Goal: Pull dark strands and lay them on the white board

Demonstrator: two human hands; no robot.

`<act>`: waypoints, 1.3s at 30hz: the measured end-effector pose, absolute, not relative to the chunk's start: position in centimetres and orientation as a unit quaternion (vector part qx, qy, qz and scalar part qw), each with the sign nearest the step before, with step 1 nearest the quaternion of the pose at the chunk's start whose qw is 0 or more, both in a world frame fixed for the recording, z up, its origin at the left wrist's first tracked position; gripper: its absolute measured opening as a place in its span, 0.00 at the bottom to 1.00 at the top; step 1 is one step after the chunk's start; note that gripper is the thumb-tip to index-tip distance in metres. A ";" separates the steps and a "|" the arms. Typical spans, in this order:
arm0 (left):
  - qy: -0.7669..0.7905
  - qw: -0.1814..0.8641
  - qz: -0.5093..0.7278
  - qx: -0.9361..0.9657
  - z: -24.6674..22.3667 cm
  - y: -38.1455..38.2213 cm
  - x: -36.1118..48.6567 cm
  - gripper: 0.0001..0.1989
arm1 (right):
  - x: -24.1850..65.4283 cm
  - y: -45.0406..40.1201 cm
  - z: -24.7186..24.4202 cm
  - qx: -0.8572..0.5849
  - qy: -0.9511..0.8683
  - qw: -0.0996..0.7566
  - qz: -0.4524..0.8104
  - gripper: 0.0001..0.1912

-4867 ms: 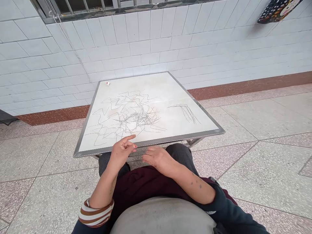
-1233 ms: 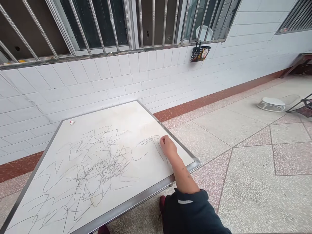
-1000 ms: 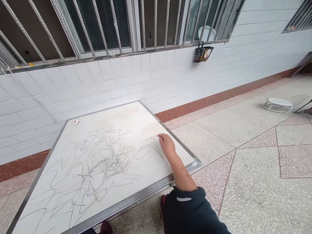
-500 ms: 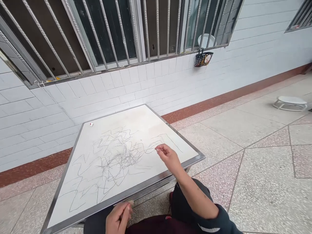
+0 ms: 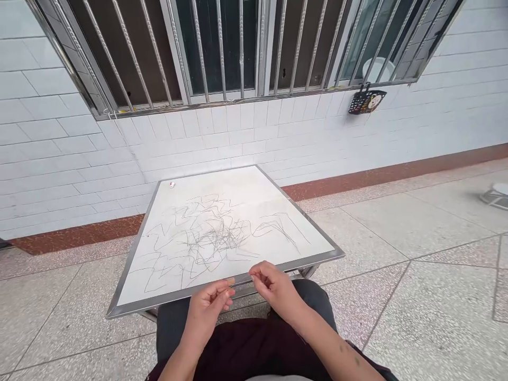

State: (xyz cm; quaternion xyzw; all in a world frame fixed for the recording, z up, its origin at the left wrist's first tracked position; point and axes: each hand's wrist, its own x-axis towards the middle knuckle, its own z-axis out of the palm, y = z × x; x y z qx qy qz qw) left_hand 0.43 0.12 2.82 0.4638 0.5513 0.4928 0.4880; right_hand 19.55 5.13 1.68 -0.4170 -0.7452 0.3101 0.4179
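Observation:
A white-topped table [image 5: 222, 182] with a metal rim stands before me, and many thin dark strands or lines [image 5: 214, 238] tangle across its top, densest in the middle. I cannot tell whether they are loose or drawn. Just over the table's near edge, my left hand [image 5: 208, 307] is closed in a pinch, with a small tan bit showing at its fingertips, its kind unclear. To its right, my right hand [image 5: 273, 291] pinches thumb and forefinger together. Whatever that pinch holds, if anything, is too small to see. The fingertips of both hands face each other, a small gap apart.
A small white and red object [image 5: 172, 184] lies at the table's far left corner. Behind is a white tiled wall [image 5: 238, 137] with a barred window [image 5: 222, 47]. A black basket [image 5: 365, 100] hangs from the window bars. A white stool [image 5: 498, 194] stands far right.
My right hand has drawn back from over the tabletop to the near edge. My left hand has risen from below the edge toward it. The view has turned left.

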 end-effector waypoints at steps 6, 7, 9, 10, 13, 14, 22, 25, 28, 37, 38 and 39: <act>0.531 0.430 0.429 0.591 3.7 1.7 -0.4 0.21 | 19.3 6.8 2.3 -0.404 -0.778 0.389 0.284 0.06; 0.529 0.425 0.412 0.608 3.8 1.9 -0.4 0.21 | 19.3 7.0 2.3 -0.405 -0.779 0.388 0.281 0.07; 0.532 0.420 0.382 0.629 3.9 2.2 -0.4 0.21 | 19.4 7.4 2.4 -0.415 -0.775 0.388 0.275 0.07; 0.534 0.419 0.372 0.633 3.9 2.3 -0.3 0.21 | 19.5 7.5 2.3 -0.420 -0.774 0.388 0.272 0.08; 0.537 0.425 0.361 0.633 3.9 2.8 -0.2 0.20 | 19.8 7.8 1.9 -0.436 -0.768 0.391 0.260 0.08; 0.536 0.429 0.361 0.630 3.9 2.9 -0.3 0.20 | 19.9 7.9 1.7 -0.441 -0.764 0.394 0.257 0.09; 0.549 0.461 0.468 0.517 3.3 3.2 -3.3 0.22 | 21.6 9.4 2.9 -0.564 -0.622 0.486 0.240 0.11; 0.532 0.493 0.508 0.464 3.4 3.5 -2.6 0.24 | 20.0 8.6 4.2 -0.519 -0.616 0.499 0.319 0.11; 0.471 0.538 0.522 0.466 4.1 3.7 -0.6 0.25 | 17.3 7.1 4.8 -0.476 -0.631 0.493 0.364 0.10; 0.427 0.518 0.667 0.322 3.0 3.3 2.0 0.13 | 14.6 4.7 4.0 -0.415 -0.640 0.454 0.460 0.10; 0.428 0.517 0.672 0.314 3.0 3.1 1.7 0.13 | 14.7 4.6 3.9 -0.421 -0.642 0.445 0.460 0.10; 0.427 0.514 0.678 0.306 3.1 3.0 1.5 0.14 | 14.7 4.4 3.8 -0.426 -0.644 0.439 0.460 0.09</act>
